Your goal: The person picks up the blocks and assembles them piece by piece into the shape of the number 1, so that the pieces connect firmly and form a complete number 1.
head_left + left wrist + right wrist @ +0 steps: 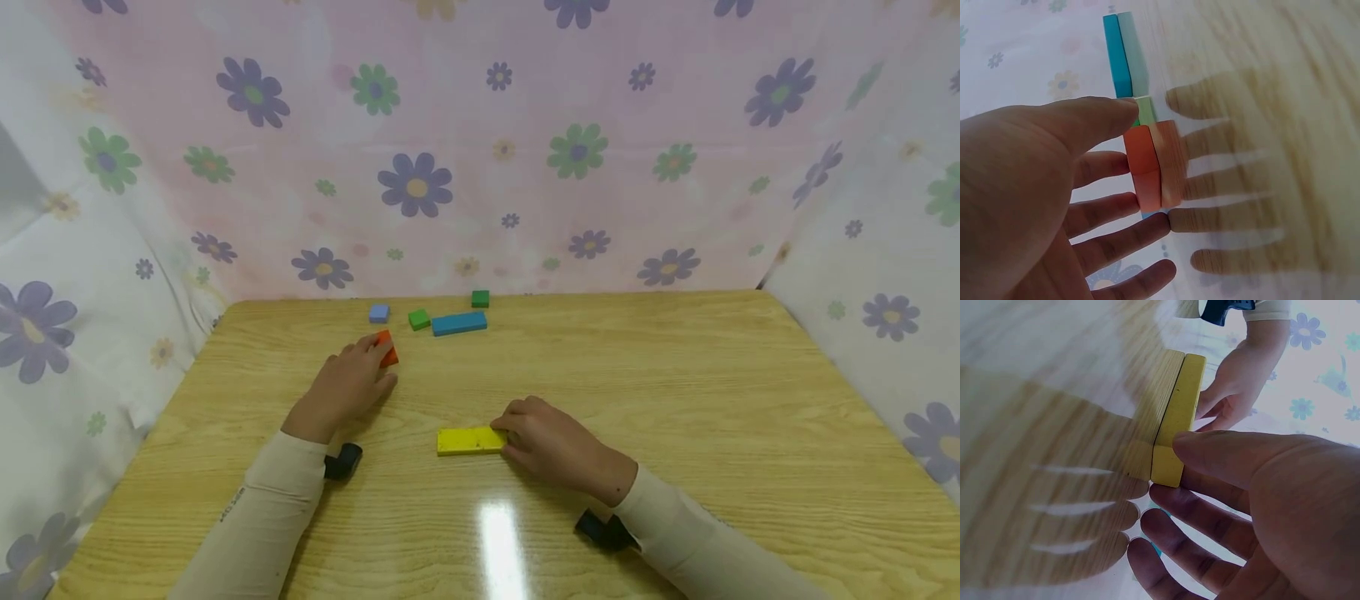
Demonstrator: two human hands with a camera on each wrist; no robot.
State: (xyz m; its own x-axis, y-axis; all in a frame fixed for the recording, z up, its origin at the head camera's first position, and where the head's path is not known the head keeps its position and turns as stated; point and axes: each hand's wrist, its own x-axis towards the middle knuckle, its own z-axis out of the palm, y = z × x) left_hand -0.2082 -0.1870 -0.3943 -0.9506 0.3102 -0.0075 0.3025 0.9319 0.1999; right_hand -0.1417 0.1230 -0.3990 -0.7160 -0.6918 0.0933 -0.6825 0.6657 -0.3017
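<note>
The right hand [551,442] pinches the right end of a long yellow block [467,442], which lies flat on the wooden table. Its thumb rests on the near side of the block, and the index finger sits at the far side. Farther back and to the left, the fingers of the left hand [345,387] touch an orange-red block [389,358]. That thumb stands apart from the block in the head view. In the left wrist view the other fingers are stretched out along the orange-red block [1142,153], partly hidden behind it.
Near the table's back edge lie a lilac block [379,313], a light green block [419,319], a long blue block [460,323] and a dark green block [480,298]. Flowered cloth [525,167] hangs behind the table [675,400] and along both sides.
</note>
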